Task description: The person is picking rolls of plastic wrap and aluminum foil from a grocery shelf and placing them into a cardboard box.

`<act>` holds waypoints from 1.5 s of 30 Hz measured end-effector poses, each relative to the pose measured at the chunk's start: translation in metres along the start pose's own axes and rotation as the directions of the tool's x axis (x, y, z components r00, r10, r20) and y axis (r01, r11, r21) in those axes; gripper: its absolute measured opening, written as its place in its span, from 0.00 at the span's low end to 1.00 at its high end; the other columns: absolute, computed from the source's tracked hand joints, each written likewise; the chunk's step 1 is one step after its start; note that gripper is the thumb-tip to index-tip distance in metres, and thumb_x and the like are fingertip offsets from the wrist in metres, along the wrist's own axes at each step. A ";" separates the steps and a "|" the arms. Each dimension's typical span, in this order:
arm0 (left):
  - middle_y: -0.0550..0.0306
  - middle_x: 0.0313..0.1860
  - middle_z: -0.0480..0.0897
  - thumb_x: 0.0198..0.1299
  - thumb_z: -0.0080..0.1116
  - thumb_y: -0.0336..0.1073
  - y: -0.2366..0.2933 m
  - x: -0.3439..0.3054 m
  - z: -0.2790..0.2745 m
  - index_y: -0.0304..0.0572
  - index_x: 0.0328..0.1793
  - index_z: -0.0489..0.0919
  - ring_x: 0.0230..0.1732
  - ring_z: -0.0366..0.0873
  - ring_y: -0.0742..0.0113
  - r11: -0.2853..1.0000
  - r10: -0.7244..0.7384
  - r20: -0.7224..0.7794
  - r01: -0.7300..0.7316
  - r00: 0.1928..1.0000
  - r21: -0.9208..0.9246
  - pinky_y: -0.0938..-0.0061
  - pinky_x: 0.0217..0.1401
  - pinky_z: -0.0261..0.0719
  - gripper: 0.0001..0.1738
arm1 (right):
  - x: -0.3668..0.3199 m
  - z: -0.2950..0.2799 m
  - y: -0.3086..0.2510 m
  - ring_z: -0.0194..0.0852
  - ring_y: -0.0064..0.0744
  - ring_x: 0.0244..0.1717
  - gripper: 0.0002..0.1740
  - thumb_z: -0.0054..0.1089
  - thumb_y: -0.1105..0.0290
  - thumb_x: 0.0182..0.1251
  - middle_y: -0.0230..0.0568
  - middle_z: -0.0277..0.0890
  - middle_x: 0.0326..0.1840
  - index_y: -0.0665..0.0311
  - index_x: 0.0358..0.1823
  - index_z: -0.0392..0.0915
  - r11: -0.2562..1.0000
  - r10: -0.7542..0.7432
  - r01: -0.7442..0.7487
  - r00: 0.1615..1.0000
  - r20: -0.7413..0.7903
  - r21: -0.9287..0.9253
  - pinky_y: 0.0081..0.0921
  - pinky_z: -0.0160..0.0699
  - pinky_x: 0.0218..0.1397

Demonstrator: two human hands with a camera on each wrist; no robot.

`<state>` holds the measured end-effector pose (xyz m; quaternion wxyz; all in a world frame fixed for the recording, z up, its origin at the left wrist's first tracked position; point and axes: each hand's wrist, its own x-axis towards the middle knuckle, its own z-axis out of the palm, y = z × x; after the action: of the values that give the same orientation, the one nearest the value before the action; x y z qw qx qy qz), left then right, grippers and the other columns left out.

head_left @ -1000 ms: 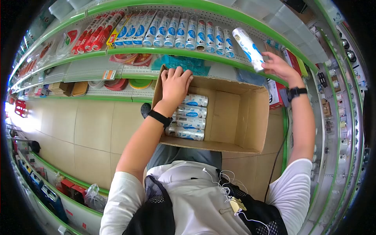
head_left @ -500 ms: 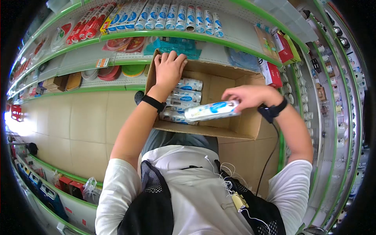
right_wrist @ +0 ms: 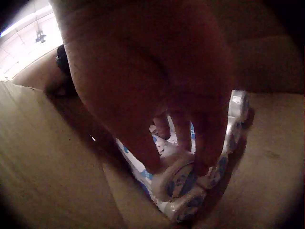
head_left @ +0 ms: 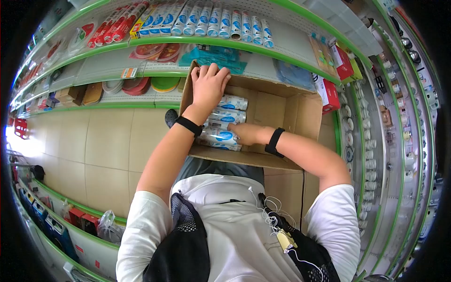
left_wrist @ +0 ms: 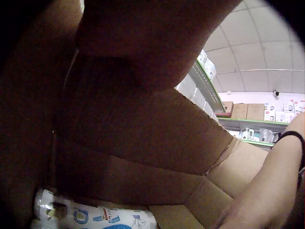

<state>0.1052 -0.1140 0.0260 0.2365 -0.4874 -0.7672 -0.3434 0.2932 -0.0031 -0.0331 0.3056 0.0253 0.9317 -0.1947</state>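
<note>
My left hand (head_left: 207,87) grips the far left rim of a cardboard box (head_left: 303,115). Inside the box, my right hand (head_left: 249,134) holds one end of a white-and-blue wrapped roll (head_left: 217,136). Thumb and fingers close round that roll's end (right_wrist: 177,182) in the right wrist view, where it sits over the other rolls. Several matching rolls (head_left: 233,102) lie side by side along the box's left end, partly hidden by my hands. One of the rolls (left_wrist: 105,217) also shows low in the left wrist view.
Beyond the box, a green-edged shelf (head_left: 155,41) carries a row of similar upright rolls (head_left: 213,21) and red packs (head_left: 127,26). Teal packages (head_left: 216,60) lie on the level below. Red boxes (head_left: 327,94) stand at the right, and a cable (head_left: 302,197) hangs near my right arm.
My right hand has brought a roll from above the shelf side down into the box, lowering it onto the rolls at the left end. My left hand stays on the box rim.
</note>
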 end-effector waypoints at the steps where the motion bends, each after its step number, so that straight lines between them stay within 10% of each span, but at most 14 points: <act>1: 0.60 0.44 0.78 0.73 0.60 0.43 0.000 0.000 -0.001 0.58 0.52 0.84 0.53 0.75 0.55 1.000 0.000 0.003 0.000 1.000 -0.001 0.53 0.65 0.64 0.07 | 0.001 0.003 0.002 0.82 0.65 0.57 0.32 0.74 0.67 0.63 0.62 0.83 0.56 0.66 0.66 0.69 1.000 -0.001 0.001 1.000 0.003 -0.002 0.53 0.81 0.59; 31: 0.60 0.44 0.78 0.73 0.59 0.44 0.000 0.001 0.006 0.59 0.51 0.83 0.54 0.75 0.55 1.000 -0.002 0.014 0.002 1.000 0.010 0.53 0.67 0.63 0.06 | -0.012 -0.007 -0.002 0.80 0.63 0.57 0.41 0.75 0.75 0.59 0.61 0.81 0.54 0.55 0.73 0.63 0.992 -0.106 0.094 0.984 0.143 0.089 0.50 0.78 0.59; 40: 0.60 0.45 0.78 0.73 0.59 0.44 0.000 0.003 0.007 0.59 0.51 0.83 0.55 0.75 0.55 1.000 -0.015 0.033 0.015 0.999 0.004 0.52 0.68 0.63 0.07 | -0.014 -0.019 -0.010 0.73 0.61 0.69 0.36 0.70 0.74 0.63 0.60 0.76 0.65 0.56 0.73 0.67 0.982 -0.180 0.166 0.969 0.168 0.094 0.45 0.74 0.70; 45: 0.59 0.45 0.78 0.73 0.59 0.45 -0.002 0.006 0.010 0.59 0.50 0.83 0.55 0.75 0.55 1.000 -0.022 0.031 0.021 0.999 0.015 0.52 0.67 0.64 0.07 | -0.055 -0.106 -0.049 0.83 0.49 0.56 0.23 0.69 0.64 0.69 0.52 0.83 0.59 0.63 0.62 0.78 0.922 -0.289 0.253 0.953 0.087 0.294 0.41 0.82 0.61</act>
<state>0.1005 -0.1030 0.0231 0.2242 -0.4828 -0.7784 -0.3327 0.2700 -0.0048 0.0938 0.3284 -0.0737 0.8677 -0.3659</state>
